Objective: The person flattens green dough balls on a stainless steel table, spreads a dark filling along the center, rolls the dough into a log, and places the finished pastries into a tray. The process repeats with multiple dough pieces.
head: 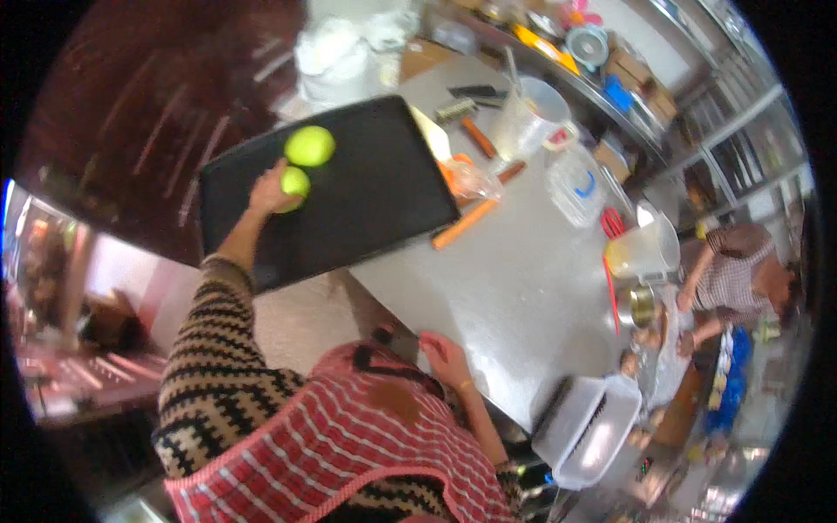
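A black baking tray (366, 176) lies at a slant over the left end of the metal worktable. On it sit a larger yellow-green ball (310, 146) and a smaller yellow-green ball (295, 183); both look smooth, and their material is unclear. My left hand (267, 191) reaches over the tray's left part, its fingers curled round the smaller ball. The larger ball sits just beyond those fingers. My right hand (446, 358) is low in front of my red checked apron (366, 431), by the table's near edge. Its fingers look bent and blurred, and I see no object in it.
The steel worktable (484, 281) holds an orange-brown stick (465, 223), a plastic bag (474, 182), a brush (456, 111), a measuring jug (644, 248) and a clear container (575, 186). A white plastic bin (592, 438) stands at the near right corner. Another person (735, 281) works at the right.
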A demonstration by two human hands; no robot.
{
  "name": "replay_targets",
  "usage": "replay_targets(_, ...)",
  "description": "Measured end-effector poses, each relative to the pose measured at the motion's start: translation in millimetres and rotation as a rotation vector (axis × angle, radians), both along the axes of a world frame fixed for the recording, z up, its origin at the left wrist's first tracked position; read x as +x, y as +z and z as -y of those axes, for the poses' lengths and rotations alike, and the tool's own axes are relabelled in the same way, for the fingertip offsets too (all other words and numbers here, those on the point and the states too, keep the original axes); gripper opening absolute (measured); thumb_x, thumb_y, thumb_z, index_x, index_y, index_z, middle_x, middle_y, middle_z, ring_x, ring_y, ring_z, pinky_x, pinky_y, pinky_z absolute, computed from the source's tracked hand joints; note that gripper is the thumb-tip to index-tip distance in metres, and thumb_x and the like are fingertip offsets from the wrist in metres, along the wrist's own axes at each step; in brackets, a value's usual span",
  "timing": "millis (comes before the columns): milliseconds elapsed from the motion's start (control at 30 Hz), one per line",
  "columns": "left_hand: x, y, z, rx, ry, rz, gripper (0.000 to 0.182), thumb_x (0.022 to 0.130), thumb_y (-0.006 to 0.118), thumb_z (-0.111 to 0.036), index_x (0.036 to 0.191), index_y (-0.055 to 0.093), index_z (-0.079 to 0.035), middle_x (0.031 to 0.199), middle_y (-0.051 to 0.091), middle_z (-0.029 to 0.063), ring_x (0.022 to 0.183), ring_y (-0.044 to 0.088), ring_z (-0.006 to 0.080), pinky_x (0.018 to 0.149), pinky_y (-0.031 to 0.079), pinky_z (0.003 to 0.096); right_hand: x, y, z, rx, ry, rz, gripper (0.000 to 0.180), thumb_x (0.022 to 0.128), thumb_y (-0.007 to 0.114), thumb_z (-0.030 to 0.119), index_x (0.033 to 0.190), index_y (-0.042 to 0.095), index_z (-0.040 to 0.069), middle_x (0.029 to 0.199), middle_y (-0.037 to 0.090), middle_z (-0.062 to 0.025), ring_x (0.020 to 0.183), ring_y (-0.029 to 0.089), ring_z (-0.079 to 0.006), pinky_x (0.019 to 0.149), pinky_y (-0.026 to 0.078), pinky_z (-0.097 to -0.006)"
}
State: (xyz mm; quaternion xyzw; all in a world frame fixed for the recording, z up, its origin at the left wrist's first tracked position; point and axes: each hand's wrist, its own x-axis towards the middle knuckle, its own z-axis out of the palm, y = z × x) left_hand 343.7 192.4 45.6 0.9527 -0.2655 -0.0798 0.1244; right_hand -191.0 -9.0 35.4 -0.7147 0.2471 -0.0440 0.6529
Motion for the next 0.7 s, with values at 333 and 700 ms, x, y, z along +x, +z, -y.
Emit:
replay_targets(333,-252,110,197,-0.603,-0.764,-0.991,0.081,0.073,0.08,-0.016,0.143,0.044,-0.001,0.136,0.056,0.0128,0.12,0.057,0.0212,0.102,0.044,0.0337,91,118,76,0.193,-0.637,0.394,0.055,0.094,0.066,0.018,0.143,0.045,0.003,0.134,0.055,-0.0104,0.118,0.053,-0.0207,0.097,0.045,-0.0334)
replay_targets(700,-416,133,339,-0.529,-1.311,-0.059,0.042,0.085,0.069,-0.032,0.119,0.063,-0.008,0.134,0.057,0.009,0.12,0.053,0.0293,0.101,0.031,0.0553,-56,107,145,-1.069,-0.919,-0.454,0.034,0.083,0.071,0.017,0.117,0.069,0.019,0.128,0.061,-0.0047,0.123,0.051,-0.0367,0.103,0.036,-0.05)
